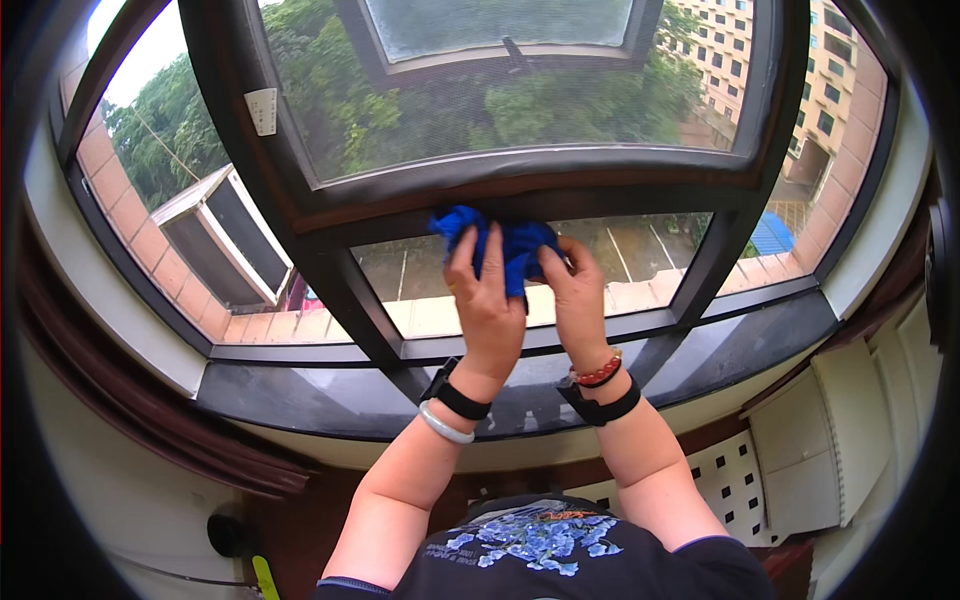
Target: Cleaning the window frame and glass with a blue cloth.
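A crumpled blue cloth point(512, 250) is bunched up between my two hands, against the dark window frame point(400, 228) just under the screened upper sash. My left hand point(484, 290) presses on the cloth with its fingers bent over it. From the other side, my right hand point(574, 285) pinches the cloth's right edge between thumb and fingers. Behind the hands lies the low fixed pane point(640, 240). Part of the frame rail is hidden by the cloth and fingers.
Above is the insect screen point(440, 120), with a tilted-out sash point(500, 60) beyond it. A dark, shiny windowsill point(300, 395) runs below the hands. Dark curtains point(150, 400) hang at the left. A pale cabinet point(800, 440) stands at the lower right. Outside, an air-conditioner unit point(225, 240) shows.
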